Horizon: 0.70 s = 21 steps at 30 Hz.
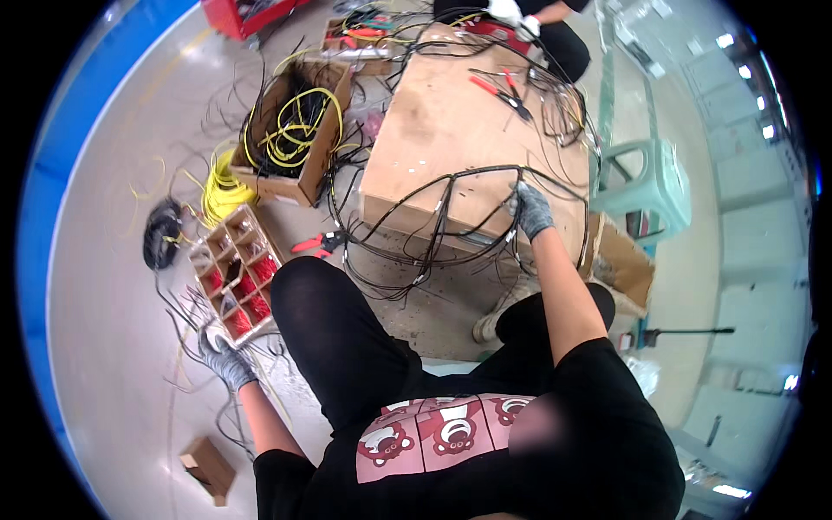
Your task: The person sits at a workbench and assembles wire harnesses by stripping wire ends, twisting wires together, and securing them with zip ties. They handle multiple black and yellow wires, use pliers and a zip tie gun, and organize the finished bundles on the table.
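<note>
My right hand (532, 211), in a grey glove, is closed on a black wire harness (446, 201) at the near part of a wooden board (425, 113). The harness branches loop over the board's front edge and hang below it. Down at the left, my gloved left hand (227, 360) is beside the near corner of a divided cardboard box (249, 333). Its fingers are curled among thin black wires (178, 316); what lies between them I cannot make out. Red-handled pliers (319, 244) lie between the box and the board. Red-handled cutters (503, 94) rest on the board.
A cardboard box (303, 186) of black and yellow cable stands left of the board, near a yellow coil (221, 192) and a black coil (162, 234). A green stool (667, 186) and an open carton (637, 269) are at right. Another person's gloved hand (507, 12) works beyond the board.
</note>
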### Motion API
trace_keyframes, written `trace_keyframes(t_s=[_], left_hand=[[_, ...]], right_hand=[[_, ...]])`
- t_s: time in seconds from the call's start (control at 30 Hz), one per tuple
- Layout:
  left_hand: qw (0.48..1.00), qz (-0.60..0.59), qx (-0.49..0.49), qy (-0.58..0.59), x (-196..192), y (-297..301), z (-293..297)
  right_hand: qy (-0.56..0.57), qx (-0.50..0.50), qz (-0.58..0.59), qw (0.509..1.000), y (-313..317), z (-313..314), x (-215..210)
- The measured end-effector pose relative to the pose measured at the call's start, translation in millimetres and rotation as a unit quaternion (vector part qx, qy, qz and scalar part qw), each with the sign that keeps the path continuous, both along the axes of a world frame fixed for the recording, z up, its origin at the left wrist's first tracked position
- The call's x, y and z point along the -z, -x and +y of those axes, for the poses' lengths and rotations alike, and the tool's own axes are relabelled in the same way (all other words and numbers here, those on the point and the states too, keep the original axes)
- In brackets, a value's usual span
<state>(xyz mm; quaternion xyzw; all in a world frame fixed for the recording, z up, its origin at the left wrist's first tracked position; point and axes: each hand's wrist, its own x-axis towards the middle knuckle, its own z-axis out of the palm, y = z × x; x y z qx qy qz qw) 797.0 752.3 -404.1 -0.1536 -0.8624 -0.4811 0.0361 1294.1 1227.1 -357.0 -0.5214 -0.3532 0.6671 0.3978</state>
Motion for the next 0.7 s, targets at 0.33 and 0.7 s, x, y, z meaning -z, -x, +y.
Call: trace_keyframes(t_s=[0.33, 0.7], left_hand=[[0.871, 0.090, 0.466, -0.130, -211.0, -164.3, 239.4], [0.780, 0.087, 0.581, 0.219, -78.6, -250.3, 352.3]], right_hand=[[-0.041, -0.013, 0.034, 0.999, -3.8, -28.0, -32.9], [-0.034, -0.018, 0.122, 0.992, -25.4, -32.1, -52.4]])
